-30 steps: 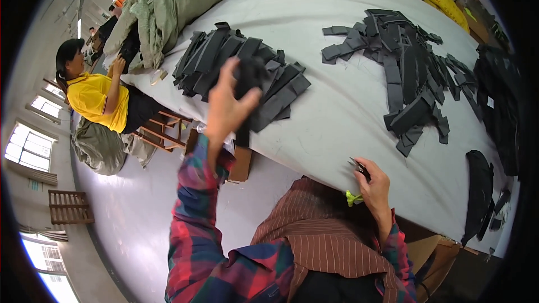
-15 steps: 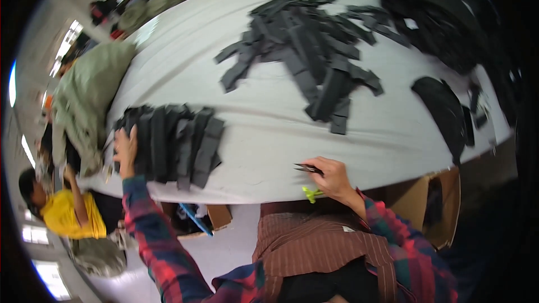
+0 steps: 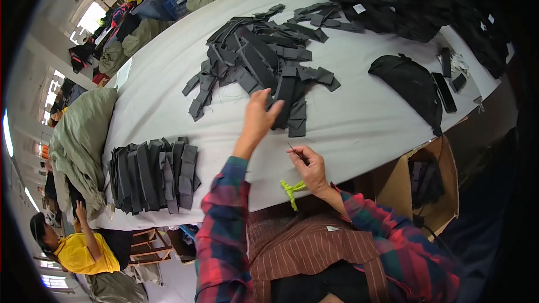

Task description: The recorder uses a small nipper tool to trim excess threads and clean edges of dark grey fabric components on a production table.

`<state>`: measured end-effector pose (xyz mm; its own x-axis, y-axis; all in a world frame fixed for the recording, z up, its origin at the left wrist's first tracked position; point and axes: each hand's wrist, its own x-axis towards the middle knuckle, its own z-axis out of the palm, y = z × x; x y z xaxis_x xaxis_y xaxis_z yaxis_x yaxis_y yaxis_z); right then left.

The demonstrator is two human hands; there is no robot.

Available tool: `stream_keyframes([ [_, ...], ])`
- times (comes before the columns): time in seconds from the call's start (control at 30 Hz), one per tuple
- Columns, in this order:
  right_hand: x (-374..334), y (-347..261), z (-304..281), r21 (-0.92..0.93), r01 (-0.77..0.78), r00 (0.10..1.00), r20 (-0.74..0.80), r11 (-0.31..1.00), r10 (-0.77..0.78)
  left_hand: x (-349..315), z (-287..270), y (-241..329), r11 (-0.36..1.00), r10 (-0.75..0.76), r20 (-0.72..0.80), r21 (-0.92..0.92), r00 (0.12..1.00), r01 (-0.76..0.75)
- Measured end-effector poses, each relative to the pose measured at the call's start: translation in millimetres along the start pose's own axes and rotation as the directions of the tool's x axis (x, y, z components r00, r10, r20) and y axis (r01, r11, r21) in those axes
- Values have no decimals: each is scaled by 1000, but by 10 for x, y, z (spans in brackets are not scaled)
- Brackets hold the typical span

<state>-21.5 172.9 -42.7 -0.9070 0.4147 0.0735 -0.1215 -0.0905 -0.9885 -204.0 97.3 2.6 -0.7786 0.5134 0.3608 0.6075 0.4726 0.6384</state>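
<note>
— White worktop [image 3: 348, 101] spans the view. Where is the loose pile of dark strips [image 3: 255, 62]?
— On it, just beyond the left hand [image 3: 260, 118]. A neat row of strips [image 3: 149, 175] lies to the left, near the edge.
— State each grip.
— Left: fingers parted; contact with the pile cannot be confirmed. Right hand [image 3: 312, 171]: closed around a dark pointed tool [image 3: 300, 156].

On the table [image 3: 151, 101], the strip row [image 3: 149, 177] lies left of the strip heap [image 3: 255, 59], with the pouch [image 3: 410, 87] right of both.
</note>
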Motion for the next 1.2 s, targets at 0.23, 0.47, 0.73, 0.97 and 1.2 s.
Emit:
stream_keyframes([
  [0.23,-40,22,-48,5,33,999,4,999,-33,65,288,-134,971,-237,-20,-25,971,236],
  [0.47,-54,-36,-202,88,18,996,89,996,-26,-588,-123,158,610,-430,36,-725,902,320],
  [0.73,87,-395,-259,-457,340,938,229,822,-260,-1318,-296,125,293,-576,85,-907,813,303],
  [0.97,156,-530,-56,-605,624,778,429,494,-458,-1579,-382,86,67,-568,177,-963,804,260],
  [1.2,146,-534,171,-592,671,741,541,446,-397,-1641,-449,48,233,-587,114,-925,802,302],
])
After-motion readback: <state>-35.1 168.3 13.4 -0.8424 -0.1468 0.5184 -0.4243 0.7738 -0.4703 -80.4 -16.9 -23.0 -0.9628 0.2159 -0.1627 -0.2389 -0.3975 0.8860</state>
